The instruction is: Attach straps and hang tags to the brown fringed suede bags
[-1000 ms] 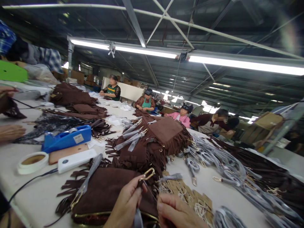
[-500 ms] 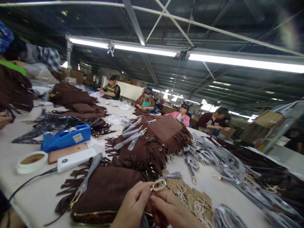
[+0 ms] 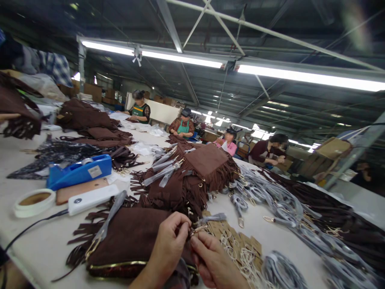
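Your left hand [image 3: 168,245] and right hand [image 3: 210,261] pinch a gold clasp [image 3: 198,229] together, fingers closed, over the near brown fringed bag [image 3: 132,241].

Both hands meet at a clasp [image 3: 198,229] over the near table [image 3: 36,241] edge, the left hand [image 3: 170,245] above a fringed bag [image 3: 132,241], the right hand [image 3: 212,261] beside paper tags [image 3: 240,251]. A tape dispenser [image 3: 80,170] sits far left, behind a tape roll [image 3: 33,200]; wrapped straps [image 3: 270,196] spread right.
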